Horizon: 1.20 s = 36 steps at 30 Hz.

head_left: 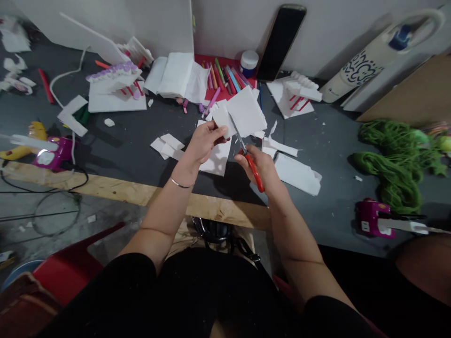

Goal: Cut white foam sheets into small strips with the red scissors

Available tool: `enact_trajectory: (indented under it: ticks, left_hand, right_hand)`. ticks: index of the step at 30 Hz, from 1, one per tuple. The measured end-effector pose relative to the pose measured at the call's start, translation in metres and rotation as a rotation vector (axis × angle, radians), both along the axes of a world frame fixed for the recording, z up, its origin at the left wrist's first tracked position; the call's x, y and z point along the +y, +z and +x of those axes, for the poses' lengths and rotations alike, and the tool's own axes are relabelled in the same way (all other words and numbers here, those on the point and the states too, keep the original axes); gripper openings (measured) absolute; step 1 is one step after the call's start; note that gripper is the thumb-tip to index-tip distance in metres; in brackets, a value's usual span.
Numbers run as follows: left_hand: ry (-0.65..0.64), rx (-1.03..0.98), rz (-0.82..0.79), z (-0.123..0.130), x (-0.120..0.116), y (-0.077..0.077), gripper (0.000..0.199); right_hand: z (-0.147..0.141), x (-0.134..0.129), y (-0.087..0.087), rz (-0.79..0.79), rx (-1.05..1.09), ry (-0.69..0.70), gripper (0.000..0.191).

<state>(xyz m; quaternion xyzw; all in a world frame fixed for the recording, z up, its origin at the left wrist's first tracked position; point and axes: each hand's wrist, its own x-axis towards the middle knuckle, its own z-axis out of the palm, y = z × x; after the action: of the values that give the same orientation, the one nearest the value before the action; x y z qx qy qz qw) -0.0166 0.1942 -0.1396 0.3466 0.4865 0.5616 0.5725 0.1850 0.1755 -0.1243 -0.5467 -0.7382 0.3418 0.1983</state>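
My left hand [206,143], with a thin metal bangle at the wrist, pinches a sheet of white foam [245,112] at its near corner. My right hand [257,169] grips red-handled scissors [254,171]. Their steel blades [237,131] reach up to the edge of the sheet and lie against it. The blades' tips are hidden where they meet the foam. Beneath my hands lies a white foam scrap [218,157], partly covered by my left hand. Other cut strips [167,146] lie to the left, and more [298,173] lie to the right.
A dark worktable with a wooden edge [141,192] holds foam constructions with red sticks [116,87], a red tray of markers [221,77], a phone [281,42], green yarn [391,159] and pink glue guns [373,218]. A red chair [66,265] stands at lower left.
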Motion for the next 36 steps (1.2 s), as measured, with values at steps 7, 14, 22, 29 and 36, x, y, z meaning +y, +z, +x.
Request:
enact_trajectory:
  ticks: [7,14,22,29,36]
  left_hand:
    - [-0.044,-0.002,0.013,0.007,-0.004,0.001,0.014]
    - [-0.048,-0.005,0.016,0.005,-0.005,0.001,0.012]
    - [-0.082,-0.011,0.032,0.010,-0.006,-0.001,0.020]
    - [-0.087,-0.053,0.037,0.013,-0.007,-0.002,0.019]
    - [-0.075,-0.065,0.024,0.013,-0.009,0.000,0.019]
  right_hand:
    - [0.002,-0.001,-0.009,0.040,0.064,0.011,0.065]
    - [0.002,0.002,-0.011,0.052,0.034,0.001,0.054]
    - [0.004,0.003,-0.020,0.101,-0.001,-0.010,0.064]
    - [0.004,0.005,-0.012,0.063,0.004,-0.032,0.067]
    - [-0.001,0.004,-0.003,0.055,-0.030,-0.100,0.057]
